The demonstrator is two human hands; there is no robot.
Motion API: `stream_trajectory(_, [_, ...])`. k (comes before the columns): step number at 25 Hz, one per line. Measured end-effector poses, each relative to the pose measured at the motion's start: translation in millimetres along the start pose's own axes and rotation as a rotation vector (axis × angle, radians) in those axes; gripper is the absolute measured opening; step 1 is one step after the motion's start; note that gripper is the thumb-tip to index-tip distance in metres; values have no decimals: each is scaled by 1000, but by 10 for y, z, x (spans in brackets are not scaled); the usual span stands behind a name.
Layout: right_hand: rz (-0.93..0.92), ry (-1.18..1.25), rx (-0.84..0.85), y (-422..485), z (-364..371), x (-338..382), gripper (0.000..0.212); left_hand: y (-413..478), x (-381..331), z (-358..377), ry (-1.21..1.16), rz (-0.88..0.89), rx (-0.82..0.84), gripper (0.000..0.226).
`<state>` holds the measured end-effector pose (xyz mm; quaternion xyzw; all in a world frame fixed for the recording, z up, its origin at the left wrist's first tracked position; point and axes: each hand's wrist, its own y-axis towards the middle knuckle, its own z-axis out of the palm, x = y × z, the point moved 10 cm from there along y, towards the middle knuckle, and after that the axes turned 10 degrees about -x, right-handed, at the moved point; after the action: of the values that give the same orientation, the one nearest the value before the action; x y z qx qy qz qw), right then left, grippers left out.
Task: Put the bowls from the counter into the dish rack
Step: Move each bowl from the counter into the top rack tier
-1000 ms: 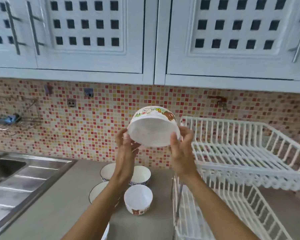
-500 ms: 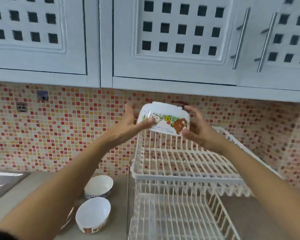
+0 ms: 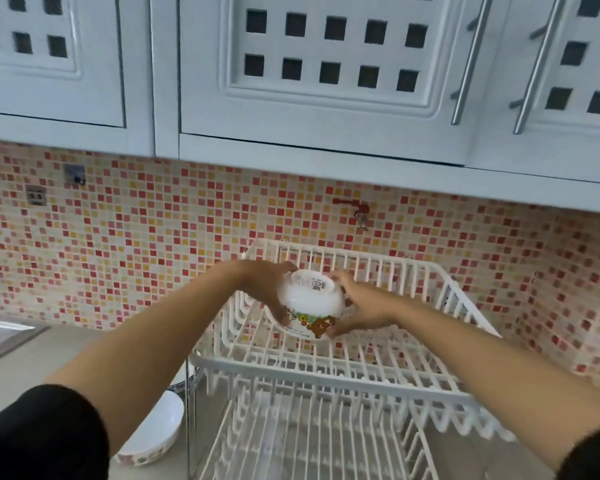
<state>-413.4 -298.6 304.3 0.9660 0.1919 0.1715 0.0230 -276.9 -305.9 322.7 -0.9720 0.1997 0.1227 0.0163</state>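
Observation:
A white bowl with a cartoon bear print (image 3: 310, 303) is upside down, its base with a sticker facing up, low over the wires of the upper tier of the white dish rack (image 3: 329, 370). My left hand (image 3: 265, 289) grips its left side and my right hand (image 3: 359, 306) grips its right side. Whether the rim touches the wires I cannot tell. Another white bowl (image 3: 155, 434) stands on the counter (image 3: 25, 365) at the lower left, partly hidden by my left arm.
The rack's lower tier (image 3: 309, 441) sits under the upper one and holds nothing visible. A steel sink edge (image 3: 0, 336) is at the far left. White wall cabinets (image 3: 323, 74) hang over the tiled backsplash (image 3: 136, 244), with a red tap (image 3: 355, 209) behind the rack.
Both hands have lowered the bear bowl from above the rack down into the upper tier and turned it base-up. The view has shifted down and closer to the rack.

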Motion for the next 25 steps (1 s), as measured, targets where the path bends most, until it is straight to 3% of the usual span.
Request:
stream_trajectory(9, [0, -141, 7, 114, 85, 111, 109, 60, 180, 51, 226, -113, 103, 96])
stream_trajectory(12, [13, -193, 36, 74, 59, 149, 117, 30, 191, 31, 248, -126, 109, 109])
stream_trajectory(15, [2, -148, 25, 66, -55, 366, 124, -123, 170, -219, 210, -78, 8, 105])
stream_trajectory(19, [-79, -52, -69, 158, -191, 980, 111, -504, 365, -743, 156, 3, -231, 76])
stream_trajectory(22, [-134, -38, -187, 365, -164, 1645, 100, -903, 948, -960, 186, -86, -348, 66])
stream_trajectory(25, [-192, -100, -227, 571, 134, 2476, 88, -1417, 1676, -935, 224, -198, -348, 62])
